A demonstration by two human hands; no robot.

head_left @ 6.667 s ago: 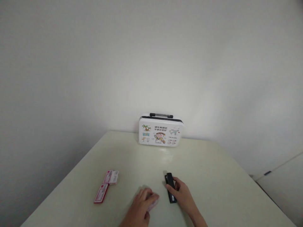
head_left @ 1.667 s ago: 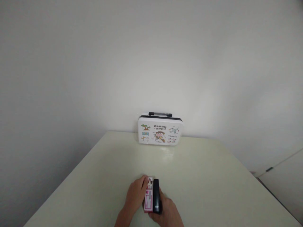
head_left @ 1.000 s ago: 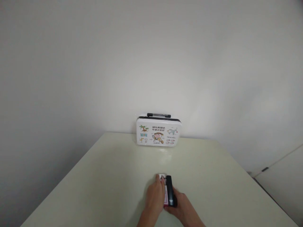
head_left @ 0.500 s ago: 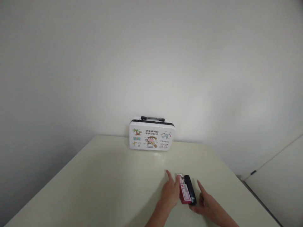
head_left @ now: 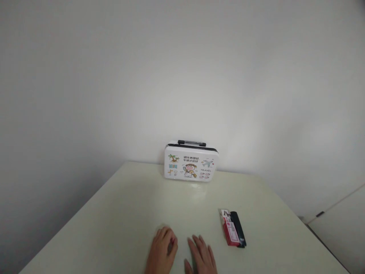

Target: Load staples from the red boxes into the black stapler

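My left hand (head_left: 162, 248) is near the front edge of the view over the table, its fingers curled and the thumb tip meeting the index finger, with nothing visible in it. Beside it, my right hand (head_left: 201, 254) lies palm down with its fingers stretched and spread, holding nothing. Off to the right of my right hand lies a small red box with a white label (head_left: 231, 231). A long black object (head_left: 238, 229), whose kind I cannot make out, lies alongside it. Both hands are apart from these two things.
A white case with cartoon prints and a black handle (head_left: 191, 164) stands upright at the back of the pale table (head_left: 125, 201), by the wall (head_left: 182, 76). The table's right edge runs down toward the lower right corner.
Both hands have left the red box and black object and moved left toward the front. My left fingers have curled in; my right fingers have spread flat. The view has shifted slightly.
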